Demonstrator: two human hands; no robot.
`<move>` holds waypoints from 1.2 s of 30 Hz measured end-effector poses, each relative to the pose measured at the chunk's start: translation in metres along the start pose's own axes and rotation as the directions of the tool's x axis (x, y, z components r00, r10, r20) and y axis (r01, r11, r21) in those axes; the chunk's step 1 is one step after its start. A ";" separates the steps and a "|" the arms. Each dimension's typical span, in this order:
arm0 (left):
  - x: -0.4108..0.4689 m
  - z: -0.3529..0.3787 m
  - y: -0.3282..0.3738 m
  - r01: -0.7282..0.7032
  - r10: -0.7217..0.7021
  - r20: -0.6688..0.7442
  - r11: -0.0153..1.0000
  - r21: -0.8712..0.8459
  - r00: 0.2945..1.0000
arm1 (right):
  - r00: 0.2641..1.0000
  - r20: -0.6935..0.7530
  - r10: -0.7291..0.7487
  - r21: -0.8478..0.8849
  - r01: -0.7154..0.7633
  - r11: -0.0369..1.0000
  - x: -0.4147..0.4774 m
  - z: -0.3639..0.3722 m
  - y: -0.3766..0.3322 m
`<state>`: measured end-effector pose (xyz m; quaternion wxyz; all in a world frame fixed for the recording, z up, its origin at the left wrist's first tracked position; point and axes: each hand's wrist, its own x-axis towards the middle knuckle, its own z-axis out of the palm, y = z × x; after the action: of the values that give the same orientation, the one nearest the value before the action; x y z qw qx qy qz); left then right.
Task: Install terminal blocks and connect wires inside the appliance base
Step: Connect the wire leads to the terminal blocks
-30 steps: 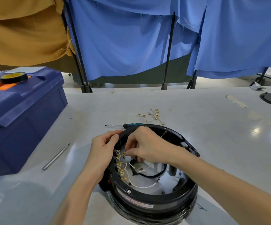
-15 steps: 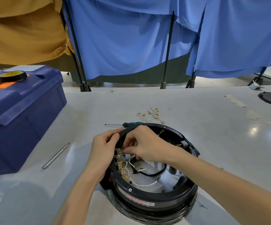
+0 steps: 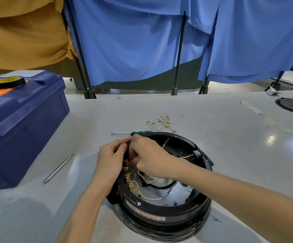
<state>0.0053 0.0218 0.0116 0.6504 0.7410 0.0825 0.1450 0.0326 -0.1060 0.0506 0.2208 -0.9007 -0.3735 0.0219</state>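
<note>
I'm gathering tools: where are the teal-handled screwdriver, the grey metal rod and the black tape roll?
Teal-handled screwdriver (image 3: 144, 132): head view, on its handle.
Grey metal rod (image 3: 58, 168): head view, mid-shaft.
Black tape roll (image 3: 9, 85): head view, black outer wall.

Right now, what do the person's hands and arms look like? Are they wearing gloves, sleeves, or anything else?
Nothing is worn that the head view shows. The left hand and right hand are bare, with no gloves, and I can see no rings. The left forearm and right forearm are also bare right to the frame edge: no sleeves, watch, bands or cables.
</note>
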 end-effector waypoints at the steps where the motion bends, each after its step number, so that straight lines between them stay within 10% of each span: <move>1: 0.000 0.000 0.000 -0.001 0.001 -0.002 1.000 0.000 1.000 | 1.000 -0.003 0.000 -0.019 0.000 1.000 0.000 0.002 -0.001; 28: -0.001 -0.002 0.001 0.045 -0.041 0.048 0.996 -0.077 0.998 | 0.996 -0.017 0.082 0.243 -0.075 0.967 -0.003 -0.007 0.004; 36: 0.012 -0.009 0.003 0.074 -0.078 0.096 0.996 0.044 0.992 | 0.916 -0.311 0.255 0.265 -0.174 0.948 -0.003 -0.050 0.053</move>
<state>0.0134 0.0339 0.0168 0.6435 0.7567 0.0816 0.0823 0.0761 -0.1601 0.0737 0.3818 -0.8945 -0.2227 -0.0667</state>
